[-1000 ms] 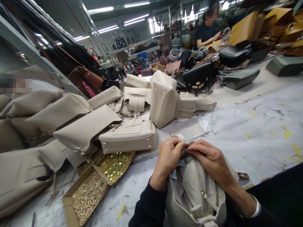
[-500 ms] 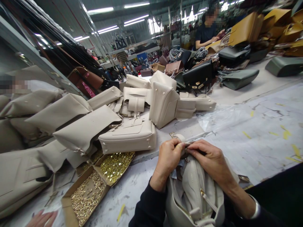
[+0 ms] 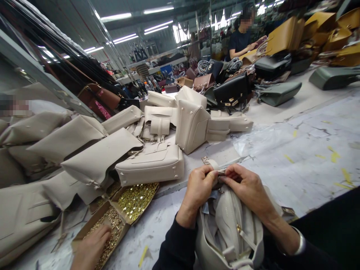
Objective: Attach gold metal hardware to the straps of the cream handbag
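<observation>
The cream bag (image 3: 229,213) lies at the near side of the desk (image 3: 303,150), its long open mouth running from the far rim nearward. The left hand (image 3: 198,183) and right hand (image 3: 250,187) both pinch that rim (they almost meet there), neither clearly nearer.

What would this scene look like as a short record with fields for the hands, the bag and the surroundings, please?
Left hand: pinching the far edge of the cream bag
Right hand: pinching beside the left hand; anything small between them is hidden
Bag state: open at the top, gold-coloured zip pull showing
Tray: cardboard tray with small gold-coloured pieces
Co-worker: another person's hand at the tray
Beyond: cream bags, black bag, mustard bags
</observation>
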### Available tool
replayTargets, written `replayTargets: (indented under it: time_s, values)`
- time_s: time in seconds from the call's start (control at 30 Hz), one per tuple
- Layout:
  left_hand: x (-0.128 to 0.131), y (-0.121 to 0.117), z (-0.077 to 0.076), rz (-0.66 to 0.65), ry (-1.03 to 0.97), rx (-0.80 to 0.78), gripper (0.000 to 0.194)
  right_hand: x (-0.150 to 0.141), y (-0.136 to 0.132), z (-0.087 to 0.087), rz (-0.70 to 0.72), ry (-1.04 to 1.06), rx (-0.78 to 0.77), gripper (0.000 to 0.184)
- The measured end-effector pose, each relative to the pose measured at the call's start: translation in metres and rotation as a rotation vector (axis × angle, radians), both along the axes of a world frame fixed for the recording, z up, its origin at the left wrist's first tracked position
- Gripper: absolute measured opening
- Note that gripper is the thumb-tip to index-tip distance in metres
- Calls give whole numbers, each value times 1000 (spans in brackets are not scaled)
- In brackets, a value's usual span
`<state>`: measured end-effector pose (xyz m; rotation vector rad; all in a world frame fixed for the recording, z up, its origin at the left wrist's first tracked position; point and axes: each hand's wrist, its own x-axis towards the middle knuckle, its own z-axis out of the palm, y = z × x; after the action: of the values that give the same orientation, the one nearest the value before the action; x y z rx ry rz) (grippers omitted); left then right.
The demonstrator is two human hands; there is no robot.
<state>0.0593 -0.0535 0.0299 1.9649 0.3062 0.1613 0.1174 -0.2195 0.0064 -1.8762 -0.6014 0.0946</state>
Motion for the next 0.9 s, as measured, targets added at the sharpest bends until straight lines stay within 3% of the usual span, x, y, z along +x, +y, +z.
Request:
replayTargets:
  time_s: [0.47,0.7,0.9]
  values:
    - [1,-3,4,3,18,75,27,8,6,10,-47,-10,-134,9]
    - [1,2,11,-122,40,33,16,9,5,11,-69,-14,-137,4]
    - [0,0,12,-120,13,53,31,9,7,14,-45,12,-112,2]
